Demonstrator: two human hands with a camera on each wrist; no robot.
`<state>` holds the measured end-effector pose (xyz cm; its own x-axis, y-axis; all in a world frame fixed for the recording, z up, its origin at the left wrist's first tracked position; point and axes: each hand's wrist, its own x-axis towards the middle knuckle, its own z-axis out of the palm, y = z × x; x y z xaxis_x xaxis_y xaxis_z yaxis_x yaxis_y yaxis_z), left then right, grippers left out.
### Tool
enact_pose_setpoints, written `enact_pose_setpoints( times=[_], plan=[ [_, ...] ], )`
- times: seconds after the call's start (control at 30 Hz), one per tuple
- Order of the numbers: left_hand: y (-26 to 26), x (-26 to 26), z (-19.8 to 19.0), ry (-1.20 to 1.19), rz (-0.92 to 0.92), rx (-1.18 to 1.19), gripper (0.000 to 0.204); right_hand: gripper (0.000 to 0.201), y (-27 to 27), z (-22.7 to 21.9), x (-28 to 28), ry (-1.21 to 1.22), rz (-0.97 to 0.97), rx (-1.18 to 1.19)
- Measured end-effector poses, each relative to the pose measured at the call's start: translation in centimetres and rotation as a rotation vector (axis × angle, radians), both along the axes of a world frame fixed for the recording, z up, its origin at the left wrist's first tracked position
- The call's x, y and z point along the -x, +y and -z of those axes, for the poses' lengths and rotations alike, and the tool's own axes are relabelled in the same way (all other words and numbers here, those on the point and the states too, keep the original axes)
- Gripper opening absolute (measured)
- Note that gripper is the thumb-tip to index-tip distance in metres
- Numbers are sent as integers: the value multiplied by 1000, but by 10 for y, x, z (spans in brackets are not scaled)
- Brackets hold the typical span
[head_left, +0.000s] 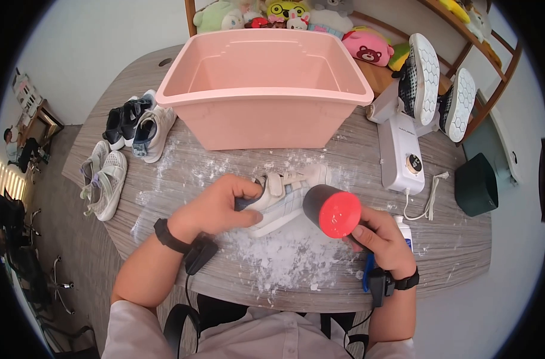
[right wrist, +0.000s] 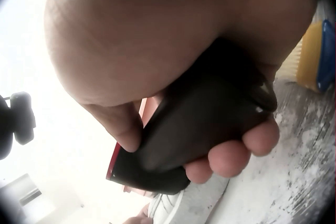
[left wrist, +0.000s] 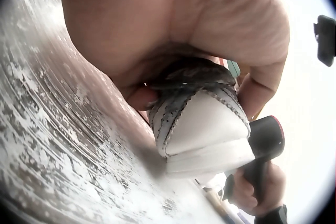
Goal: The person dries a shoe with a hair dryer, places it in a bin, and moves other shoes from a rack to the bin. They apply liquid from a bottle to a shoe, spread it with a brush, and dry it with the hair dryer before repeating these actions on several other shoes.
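My left hand [head_left: 221,206] grips a small white shoe [head_left: 284,200] at its ankle opening, the thumb along its near side and fingers in the opening. In the left wrist view the shoe's white heel [left wrist: 207,124] faces the camera. My right hand [head_left: 385,240] holds a black hair dryer [head_left: 316,202] with a red round end by its handle. The dryer's barrel is close beside the shoe, overlapping its toe side in the head view. In the right wrist view the fingers [right wrist: 229,158] wrap round the black handle [right wrist: 205,108].
White powder [head_left: 290,257] covers the tabletop around the shoe. Behind stands a pink tub [head_left: 266,119]. Several small shoes [head_left: 108,185] sit left. A white shoe dryer [head_left: 401,152] bears two shoes at right, near a dark bin [head_left: 476,184]. A blue-backed brush [right wrist: 315,56] lies by my right hand.
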<state>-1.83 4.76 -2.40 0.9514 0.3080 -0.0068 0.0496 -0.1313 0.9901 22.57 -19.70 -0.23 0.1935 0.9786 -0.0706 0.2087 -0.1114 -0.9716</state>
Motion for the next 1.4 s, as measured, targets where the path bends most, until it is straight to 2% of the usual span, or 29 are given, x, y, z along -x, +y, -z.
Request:
enact_pose_setpoints(
  times=[0.13, 0.2, 0.27, 0.47, 0.6, 0.67, 0.8, 0.87, 0.9, 1.0, 1.1, 1.4],
  plan=[
    [1, 1, 4, -25, -18, -145, 14, 36, -3, -9, -6, 86, 85, 64],
    [1, -1, 9, -60, -26, -218, 14, 39, -6, -8, -9, 84, 74, 67],
    [4, -2, 12, -208, -7, -397, 17, 38, -7, -11, -10, 76, 13, 87],
    [-3, -4, 2, -271, 25, -577, 15, 35, -10, -14, -14, 48, 109, 117],
    [-8, -5, -1, -282, 57, -699, 13, 36, -8, -16, -8, 2, 25, 107],
    [-10, -5, -3, -297, 84, -777, 14, 35, -9, -18, -10, 14, 128, 143],
    [-12, -5, -3, -266, 77, -776, 15, 34, -11, -16, -16, 29, 132, 134],
    [-11, -4, 1, -273, 15, -671, 15, 34, -11, -19, -16, -16, -7, 126],
    [-11, -3, 0, -270, 14, -669, 15, 34, -11, -17, -15, -14, -10, 128],
    [-10, -2, -7, -216, 46, -707, 15, 35, -13, -17, -16, -48, 16, 132],
    [-9, -2, -7, -255, 70, -752, 16, 36, -16, -14, -23, 16, 149, 119],
    [-12, -2, -8, -300, 23, -937, 34, 38, -17, -23, -24, 13, 125, 227]
  ],
)
